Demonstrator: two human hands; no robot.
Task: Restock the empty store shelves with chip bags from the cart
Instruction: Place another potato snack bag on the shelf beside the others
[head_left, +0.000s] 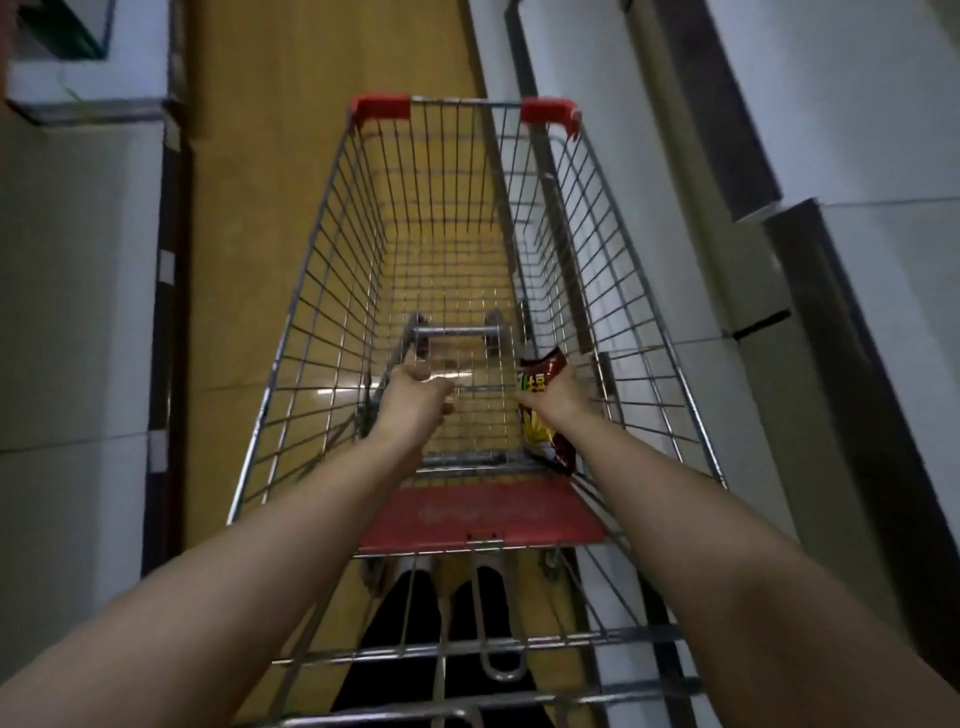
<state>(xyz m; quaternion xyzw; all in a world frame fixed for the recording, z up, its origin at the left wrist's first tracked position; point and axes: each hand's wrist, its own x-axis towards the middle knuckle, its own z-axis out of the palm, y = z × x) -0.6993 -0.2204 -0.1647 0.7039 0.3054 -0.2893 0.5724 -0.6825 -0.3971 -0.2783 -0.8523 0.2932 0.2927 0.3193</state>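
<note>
The chip bag (545, 441) is inside the cart (311, 260), at its near right corner. The left shelf (78, 286) and right shelf (857, 130) flank the cart; the floor (260, 208) lies beneath it.

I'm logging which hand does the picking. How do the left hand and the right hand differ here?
The right hand grips a dark chip bag; the left hand is curled with no bag in it. The right hand is by the right wall of the cart; the left hand is nearer the middle. Both reach down into the cart.
</note>
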